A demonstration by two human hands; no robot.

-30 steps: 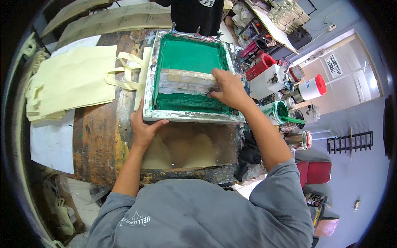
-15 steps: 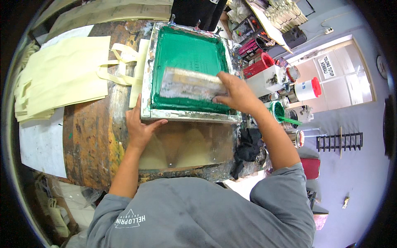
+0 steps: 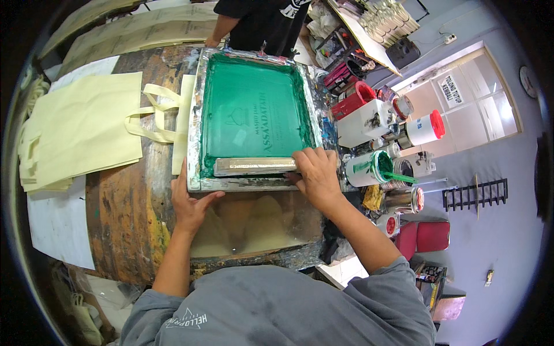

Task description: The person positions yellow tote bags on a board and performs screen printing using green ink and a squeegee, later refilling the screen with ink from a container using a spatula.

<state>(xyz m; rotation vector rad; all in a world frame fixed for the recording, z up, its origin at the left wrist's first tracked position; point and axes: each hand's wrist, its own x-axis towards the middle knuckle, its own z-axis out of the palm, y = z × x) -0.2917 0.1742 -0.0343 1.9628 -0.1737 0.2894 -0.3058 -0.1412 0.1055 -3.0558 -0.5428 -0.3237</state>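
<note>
Okay, paint-stained wooden table (image 3: 124, 202), pale-yellow tote bags (image 3: 86, 124) stacked left, ink tub (image 3: 359, 170) among containers right, bluish wall (image 3: 473, 254), co-worker (image 3: 265, 26) in dark clothes beyond. Printed sign (image 3: 452, 90) at right; lettering also on grey shirt (image 3: 277, 305) and in green mesh (image 3: 248, 86). Screen frame (image 3: 248, 185) lies on table before person. Left hand (image 3: 189, 203): thumb and fingers spread, against frame's near-left corner. Right hand (image 3: 317, 177): fingers clenched on squeegee (image 3: 248, 166), inside frame along near edge. Versus one second ago: squeegee moved from mid-screen toward person; mesh lettering now clear; left hand still at frame corner.
</note>
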